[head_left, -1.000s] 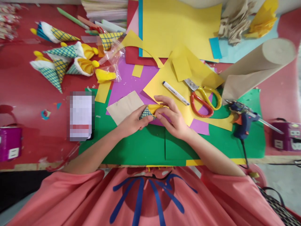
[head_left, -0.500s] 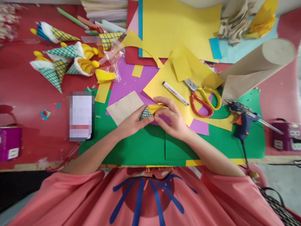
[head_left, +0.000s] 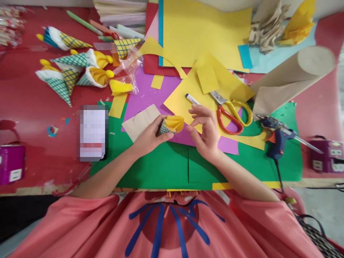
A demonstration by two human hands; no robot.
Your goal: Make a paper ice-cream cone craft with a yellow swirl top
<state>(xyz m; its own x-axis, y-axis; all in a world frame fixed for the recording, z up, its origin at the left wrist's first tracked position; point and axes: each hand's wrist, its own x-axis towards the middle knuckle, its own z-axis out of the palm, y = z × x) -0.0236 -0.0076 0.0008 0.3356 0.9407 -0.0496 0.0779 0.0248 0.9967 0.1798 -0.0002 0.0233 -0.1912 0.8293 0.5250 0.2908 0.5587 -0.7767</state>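
My left hand (head_left: 152, 138) is closed around a small paper cone (head_left: 173, 124) with a checked blue-green outside and a pleated yellow filling that faces right. Just right of the cone, my right hand (head_left: 205, 132) is apart from it, fingers spread and curved with nothing in them. A tan paper piece (head_left: 141, 122) lies partly under my left hand. Behind my right hand a white marker (head_left: 192, 99) is partly hidden. Scissors (head_left: 231, 114) with red and yellow handles lie to the right on yellow paper (head_left: 178, 95).
Several finished-looking paper cones (head_left: 64, 70) lie at the left, above a blurred phone (head_left: 92, 132). A glue gun (head_left: 279, 139) and a tan paper roll (head_left: 292, 79) are at the right. Green sheet (head_left: 161, 168) and purple paper (head_left: 150, 87) cover the red table.
My right hand has let go of the cone's yellow part and moved right, its fingers opening. The yellow pleats now show more fully while my left hand keeps its hold.
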